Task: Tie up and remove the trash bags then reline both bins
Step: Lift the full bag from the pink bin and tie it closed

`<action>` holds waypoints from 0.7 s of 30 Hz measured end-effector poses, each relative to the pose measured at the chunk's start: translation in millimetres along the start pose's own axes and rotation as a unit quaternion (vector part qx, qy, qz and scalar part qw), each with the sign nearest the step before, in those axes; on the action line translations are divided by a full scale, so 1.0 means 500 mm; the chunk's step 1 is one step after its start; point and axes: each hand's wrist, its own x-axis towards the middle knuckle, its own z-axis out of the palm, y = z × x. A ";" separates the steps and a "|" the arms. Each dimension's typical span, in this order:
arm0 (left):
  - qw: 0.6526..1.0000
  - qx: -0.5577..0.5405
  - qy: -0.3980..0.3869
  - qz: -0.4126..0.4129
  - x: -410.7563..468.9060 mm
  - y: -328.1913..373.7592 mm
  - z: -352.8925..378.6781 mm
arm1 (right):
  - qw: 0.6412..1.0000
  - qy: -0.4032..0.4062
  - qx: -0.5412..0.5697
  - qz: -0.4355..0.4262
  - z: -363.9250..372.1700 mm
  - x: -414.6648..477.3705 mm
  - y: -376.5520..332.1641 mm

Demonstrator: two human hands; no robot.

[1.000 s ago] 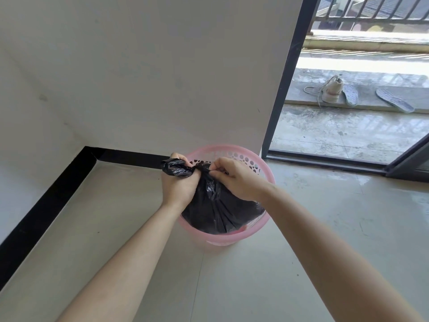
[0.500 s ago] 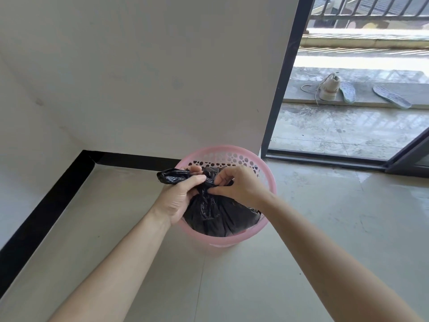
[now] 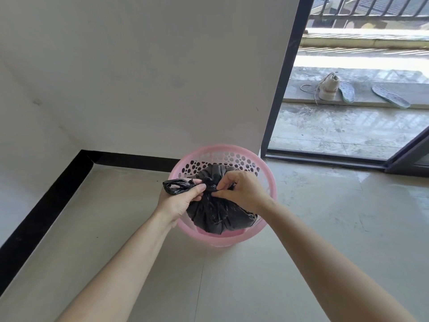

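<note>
A pink perforated bin [image 3: 269, 180] stands on the floor against the white wall. A full black trash bag [image 3: 216, 217] sits inside it, its top gathered and twisted. My left hand [image 3: 183, 201] grips one twisted end of the bag, which sticks out to the left past my fingers. My right hand [image 3: 241, 189] pinches the bag's neck at the knot, thumb and fingers curled on the plastic. Both hands are over the middle of the bin.
A black skirting strip [image 3: 41, 205] runs along the wall corner at left. An open sliding door frame [image 3: 281, 94] stands right of the bin. Beyond it on the balcony lie a shoe [image 3: 328, 88] and two insoles [image 3: 387, 96].
Both hands have shifted slightly over the bin while working the bag's top. The loose end now sticks out further left, and more of the bin's far wall shows.
</note>
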 end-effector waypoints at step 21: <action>1.000 0.013 0.020 0.018 0.026 0.000 -0.014 | 0.972 0.033 -0.233 -0.014 -0.067 -0.012 0.040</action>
